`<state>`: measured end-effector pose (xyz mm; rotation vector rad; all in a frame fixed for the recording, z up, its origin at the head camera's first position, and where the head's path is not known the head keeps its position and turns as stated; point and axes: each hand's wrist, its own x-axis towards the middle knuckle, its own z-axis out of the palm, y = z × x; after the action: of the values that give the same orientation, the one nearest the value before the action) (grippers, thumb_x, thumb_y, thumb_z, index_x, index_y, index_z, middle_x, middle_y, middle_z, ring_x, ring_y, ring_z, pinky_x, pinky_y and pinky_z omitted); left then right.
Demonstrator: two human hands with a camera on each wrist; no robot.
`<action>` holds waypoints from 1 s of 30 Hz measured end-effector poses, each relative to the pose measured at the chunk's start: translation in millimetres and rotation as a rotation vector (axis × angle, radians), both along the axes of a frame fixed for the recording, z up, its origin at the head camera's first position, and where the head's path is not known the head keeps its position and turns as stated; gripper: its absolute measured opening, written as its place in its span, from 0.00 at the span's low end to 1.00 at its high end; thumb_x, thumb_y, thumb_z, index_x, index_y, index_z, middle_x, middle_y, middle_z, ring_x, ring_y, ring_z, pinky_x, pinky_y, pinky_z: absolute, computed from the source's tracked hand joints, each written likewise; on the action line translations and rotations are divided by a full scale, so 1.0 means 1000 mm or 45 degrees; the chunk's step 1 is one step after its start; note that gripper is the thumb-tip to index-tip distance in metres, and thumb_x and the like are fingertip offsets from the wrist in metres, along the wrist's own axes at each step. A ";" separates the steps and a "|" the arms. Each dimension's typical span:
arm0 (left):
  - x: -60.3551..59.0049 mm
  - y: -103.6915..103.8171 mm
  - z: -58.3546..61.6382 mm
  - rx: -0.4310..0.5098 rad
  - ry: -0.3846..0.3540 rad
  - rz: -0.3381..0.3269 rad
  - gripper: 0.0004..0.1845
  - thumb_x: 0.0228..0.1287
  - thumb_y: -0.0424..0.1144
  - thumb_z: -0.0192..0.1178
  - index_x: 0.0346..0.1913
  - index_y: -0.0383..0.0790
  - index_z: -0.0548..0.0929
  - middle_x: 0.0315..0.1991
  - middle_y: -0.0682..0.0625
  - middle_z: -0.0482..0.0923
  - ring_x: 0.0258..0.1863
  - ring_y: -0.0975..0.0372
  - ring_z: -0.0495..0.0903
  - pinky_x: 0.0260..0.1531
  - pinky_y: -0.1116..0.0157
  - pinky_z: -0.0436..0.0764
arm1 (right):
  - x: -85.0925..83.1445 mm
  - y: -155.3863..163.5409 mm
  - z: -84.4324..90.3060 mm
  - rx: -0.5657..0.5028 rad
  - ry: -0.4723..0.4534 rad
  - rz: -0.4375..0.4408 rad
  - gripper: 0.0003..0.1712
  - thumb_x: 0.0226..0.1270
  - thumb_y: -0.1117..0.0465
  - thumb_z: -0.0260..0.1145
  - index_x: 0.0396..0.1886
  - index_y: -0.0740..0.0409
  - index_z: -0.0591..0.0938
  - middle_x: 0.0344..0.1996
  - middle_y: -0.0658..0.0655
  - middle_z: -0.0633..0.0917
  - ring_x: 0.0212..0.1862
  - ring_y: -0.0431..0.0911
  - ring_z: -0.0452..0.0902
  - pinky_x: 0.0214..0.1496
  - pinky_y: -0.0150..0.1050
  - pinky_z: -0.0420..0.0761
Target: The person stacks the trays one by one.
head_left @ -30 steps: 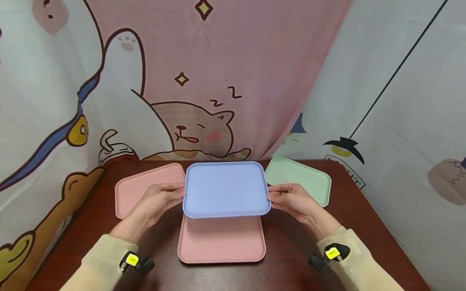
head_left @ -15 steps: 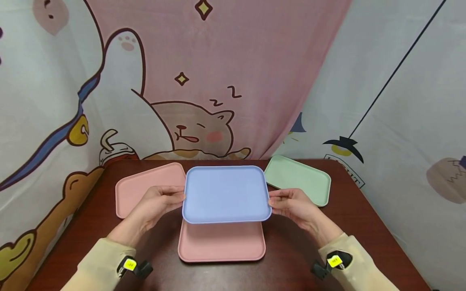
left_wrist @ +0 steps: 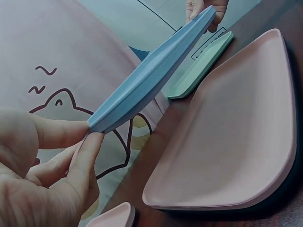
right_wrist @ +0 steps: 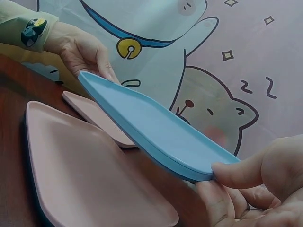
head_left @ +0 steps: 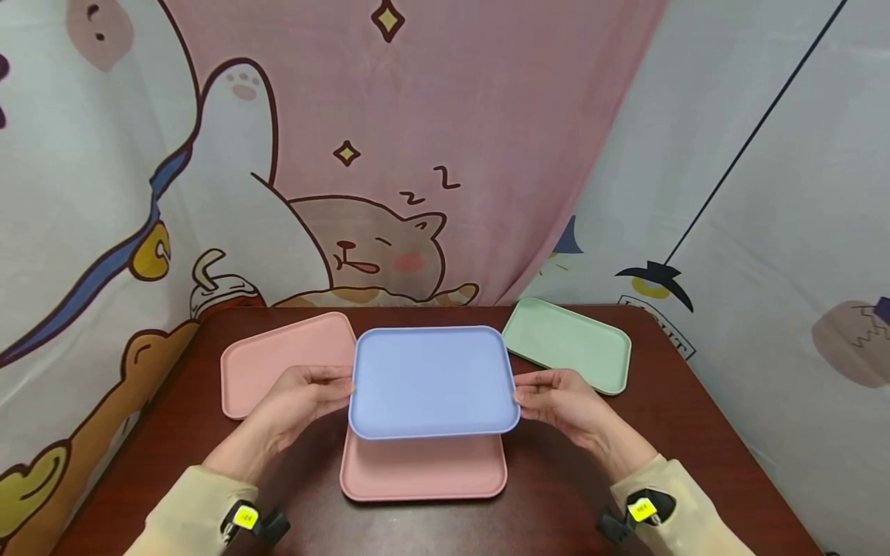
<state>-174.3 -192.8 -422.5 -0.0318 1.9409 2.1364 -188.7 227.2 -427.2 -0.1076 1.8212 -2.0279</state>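
Observation:
A blue rectangular tray (head_left: 434, 382) is held level-ish in the air by both hands, above and partly covering a pink tray (head_left: 424, 471). At its left short side, my left hand (head_left: 295, 409) pinches the rim between thumb and fingers. The opposite side is pinched the same way by my right hand (head_left: 566, 405). In the left wrist view a gap shows between the blue tray (left_wrist: 151, 80) and the pink tray (left_wrist: 232, 127) on the table. The right wrist view also shows the blue tray (right_wrist: 156, 125) apart from the pink tray (right_wrist: 90, 175).
Behind my left hand, a second pink tray (head_left: 278, 355) lies angled on the dark wooden table (head_left: 556, 517). A green tray (head_left: 570, 344) lies angled at the back right. A printed cloth (head_left: 487, 154) hangs behind the table.
Both hands have lowered the blue tray and brought it slightly nearer, so it covers more of the front pink tray. The trays on the table have stayed put.

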 end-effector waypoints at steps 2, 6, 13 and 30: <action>0.001 0.000 -0.001 -0.001 -0.003 -0.006 0.24 0.72 0.22 0.62 0.67 0.14 0.72 0.52 0.38 0.85 0.47 0.61 0.86 0.54 0.61 0.87 | 0.001 0.000 -0.001 0.001 0.001 0.005 0.20 0.73 0.74 0.67 0.60 0.84 0.77 0.41 0.59 0.89 0.41 0.45 0.87 0.49 0.40 0.89; 0.004 -0.001 -0.003 0.008 -0.002 -0.015 0.25 0.72 0.22 0.62 0.67 0.13 0.72 0.51 0.38 0.86 0.47 0.61 0.87 0.54 0.61 0.87 | 0.004 0.001 -0.004 0.007 0.006 0.016 0.21 0.73 0.74 0.67 0.60 0.84 0.77 0.41 0.59 0.89 0.42 0.45 0.87 0.50 0.40 0.89; 0.010 -0.002 -0.010 0.028 -0.011 -0.025 0.25 0.71 0.22 0.63 0.66 0.12 0.72 0.51 0.39 0.86 0.46 0.60 0.87 0.54 0.61 0.87 | 0.011 0.002 -0.009 -0.020 -0.005 0.031 0.18 0.72 0.75 0.67 0.58 0.82 0.80 0.39 0.59 0.89 0.40 0.44 0.87 0.47 0.39 0.90; 0.021 -0.006 -0.021 0.031 -0.017 -0.061 0.24 0.72 0.24 0.64 0.65 0.12 0.73 0.50 0.39 0.86 0.46 0.60 0.87 0.55 0.60 0.87 | 0.026 -0.001 -0.019 -0.022 0.001 0.033 0.18 0.70 0.76 0.68 0.56 0.82 0.80 0.38 0.58 0.89 0.39 0.43 0.87 0.46 0.39 0.90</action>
<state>-153.0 -198.5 -443.5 0.0050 1.8885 2.1239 -162.6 225.9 -446.1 -0.1358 1.7939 -2.0263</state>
